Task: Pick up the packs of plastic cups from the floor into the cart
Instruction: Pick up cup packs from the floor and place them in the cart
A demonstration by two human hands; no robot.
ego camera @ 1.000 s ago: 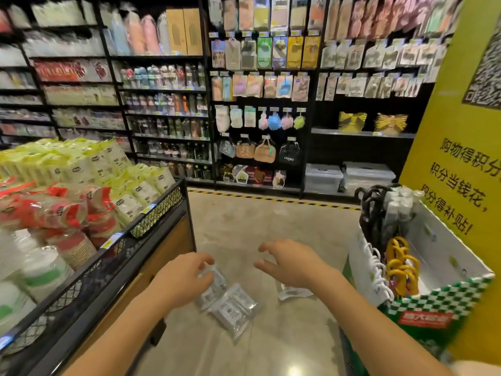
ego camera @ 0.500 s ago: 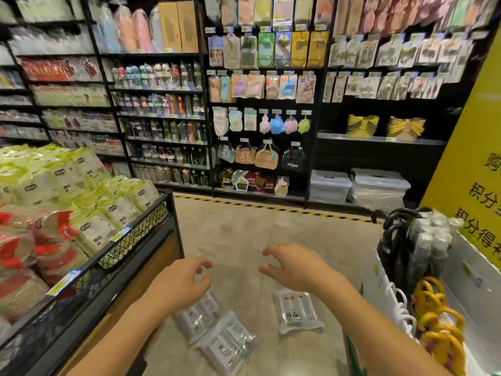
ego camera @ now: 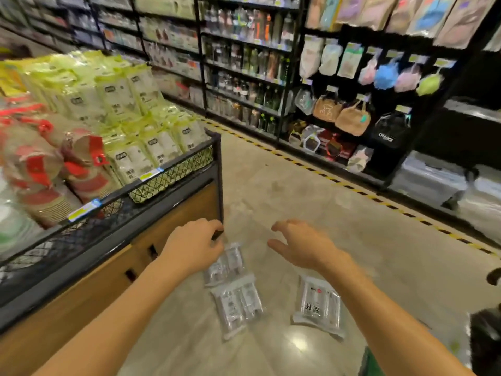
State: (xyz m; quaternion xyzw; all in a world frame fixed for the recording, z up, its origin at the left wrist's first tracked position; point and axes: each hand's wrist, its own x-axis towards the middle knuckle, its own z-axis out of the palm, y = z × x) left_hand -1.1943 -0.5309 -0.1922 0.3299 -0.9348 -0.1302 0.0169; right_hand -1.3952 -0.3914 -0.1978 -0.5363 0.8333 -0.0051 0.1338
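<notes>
Three clear packs of plastic cups lie on the beige floor below my hands: one pack (ego camera: 226,264) partly under my left hand, a second pack (ego camera: 238,305) just below it, a third pack (ego camera: 318,305) to the right. My left hand (ego camera: 193,246) hovers over the top pack with fingers curled, holding nothing. My right hand (ego camera: 301,245) is spread open above the floor, up and left of the third pack. The black mesh cart (ego camera: 173,175), a wood-sided display bin, stands to the left.
The cart holds green-yellow packs (ego camera: 113,96) and red-banded cup stacks (ego camera: 40,164). Dark shelving (ego camera: 244,71) with bottles and hanging bags (ego camera: 352,120) lines the far side behind a yellow-black floor stripe (ego camera: 352,188). A dark object (ego camera: 485,340) sits at the right edge.
The view has swung left and down, so the cart looks closer and the right-hand box has left the frame. Both hands stay above the packs, which now show more fully.
</notes>
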